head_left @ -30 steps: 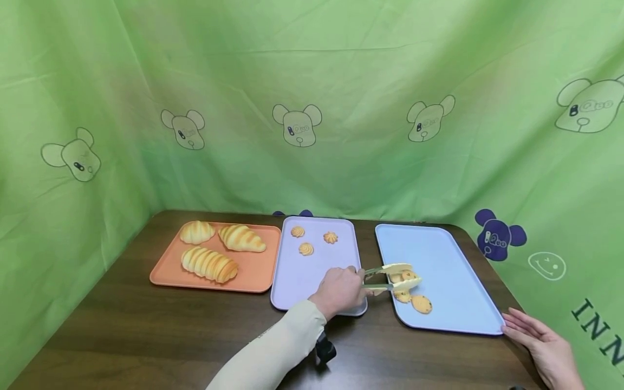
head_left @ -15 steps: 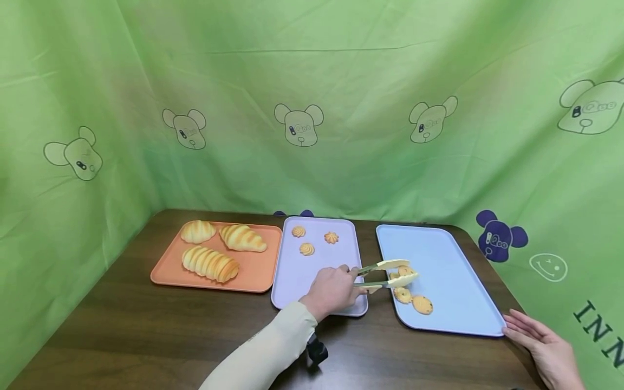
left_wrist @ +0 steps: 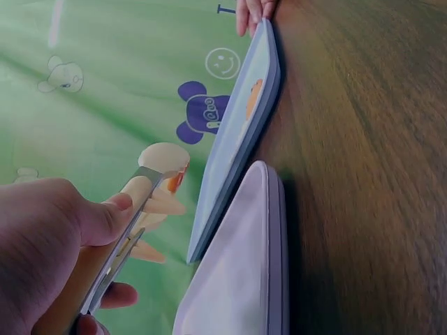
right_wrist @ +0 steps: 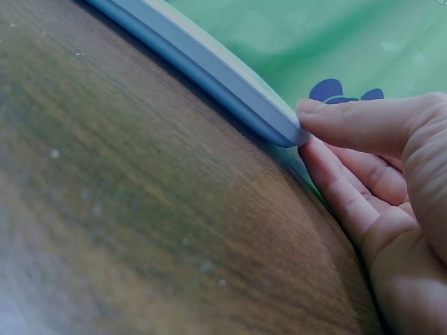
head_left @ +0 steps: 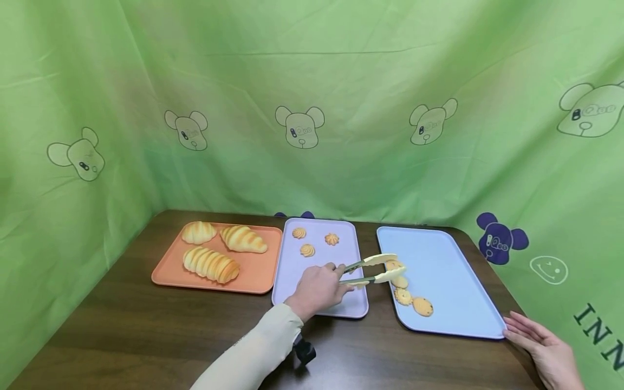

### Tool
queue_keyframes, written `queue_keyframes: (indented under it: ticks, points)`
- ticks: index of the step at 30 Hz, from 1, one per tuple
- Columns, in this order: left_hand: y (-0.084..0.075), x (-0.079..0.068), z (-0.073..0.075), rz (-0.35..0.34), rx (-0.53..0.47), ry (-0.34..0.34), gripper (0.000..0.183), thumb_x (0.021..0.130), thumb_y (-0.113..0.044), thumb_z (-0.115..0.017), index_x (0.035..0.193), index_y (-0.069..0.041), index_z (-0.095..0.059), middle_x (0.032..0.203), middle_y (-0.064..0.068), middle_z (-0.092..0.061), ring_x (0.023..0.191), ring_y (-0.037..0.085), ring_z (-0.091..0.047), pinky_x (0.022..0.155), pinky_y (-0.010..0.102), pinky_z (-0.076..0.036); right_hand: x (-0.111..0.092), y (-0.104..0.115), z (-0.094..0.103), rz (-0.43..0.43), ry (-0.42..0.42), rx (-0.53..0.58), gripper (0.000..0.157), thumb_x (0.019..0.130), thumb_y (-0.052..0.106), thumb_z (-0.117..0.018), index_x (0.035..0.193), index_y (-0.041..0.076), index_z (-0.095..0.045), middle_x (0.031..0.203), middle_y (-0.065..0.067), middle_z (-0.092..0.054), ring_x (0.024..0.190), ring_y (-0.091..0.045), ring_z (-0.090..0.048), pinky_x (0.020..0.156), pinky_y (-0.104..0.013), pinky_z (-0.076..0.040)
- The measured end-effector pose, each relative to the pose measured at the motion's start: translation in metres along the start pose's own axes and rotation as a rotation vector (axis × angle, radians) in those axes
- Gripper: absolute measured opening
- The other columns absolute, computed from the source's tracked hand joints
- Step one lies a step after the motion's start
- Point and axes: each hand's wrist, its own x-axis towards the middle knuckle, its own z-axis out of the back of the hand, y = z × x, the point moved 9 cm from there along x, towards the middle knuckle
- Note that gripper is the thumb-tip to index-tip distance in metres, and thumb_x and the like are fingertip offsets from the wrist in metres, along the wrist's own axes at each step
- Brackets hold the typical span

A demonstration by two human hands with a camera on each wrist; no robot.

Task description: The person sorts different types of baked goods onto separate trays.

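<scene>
The left hand [head_left: 317, 292] has its fingers wrapped round the metal arms of the tongs [head_left: 375, 260], whose pale, scalloped tips spread apart over the left edge of the blue tray [head_left: 448, 265]. Right beneath them, a round cookie is partly covered; whether the tips touch it, I can't tell. Four biscuity cookies [head_left: 422, 306] run down that left edge towards the near left corner, one frilled at its rim, the one furthest right oval and dark-flecked.

Over at the near right corner, the right hand [head_left: 543, 346] pinches the tray, thumb on the smooth raised rim, fingers below. From the cookies to the right edge stretches a broad sheet of slick blue, room for sideways movement.

Centre now: the lilac tray [head_left: 292, 276] carries three ridged swirls [head_left: 307, 250] up near its far edge, with bare lilac in front, part of it under the left hand. A strip of dark wood-grained table [head_left: 122, 330] separates it from the blue one. At left, the orange tray [head_left: 258, 271] bears three plump, ribbed breads [head_left: 210, 264], its right edge just beside the lilac rim. Behind hangs softly creased green cloth [head_left: 302, 70].
</scene>
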Motion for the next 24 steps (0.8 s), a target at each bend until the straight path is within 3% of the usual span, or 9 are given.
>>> queue_keyframes:
  ticks: [16, 24]
  points:
    - [0.027, -0.017, 0.003, 0.057, -0.034, 0.040, 0.045, 0.090, -0.045, -0.071, 0.116, -0.009, -0.071, 0.080, 0.002, -0.066, 0.056, 0.012, -0.054, 0.047, 0.028, -0.043, 0.001, -0.002, 0.003, -0.020, -0.009, -0.018, 0.052, 0.088, -0.023, -0.056, 0.112, 0.018, -0.076, 0.100, 0.001, -0.075, 0.094, -0.005, -0.070, 0.075, -0.018, -0.053]
    - [0.046, -0.027, 0.005, 0.085, -0.019, 0.023, 0.047, 0.089, -0.046, -0.072, 0.115, -0.007, -0.071, 0.080, 0.005, -0.066, 0.054, 0.015, -0.055, 0.048, 0.031, -0.045, -0.001, -0.006, 0.008, -0.081, -0.063, -0.069, 0.055, 0.088, -0.020, -0.059, 0.111, 0.028, -0.074, 0.099, 0.006, -0.075, 0.090, -0.003, -0.070, 0.073, -0.016, -0.052]
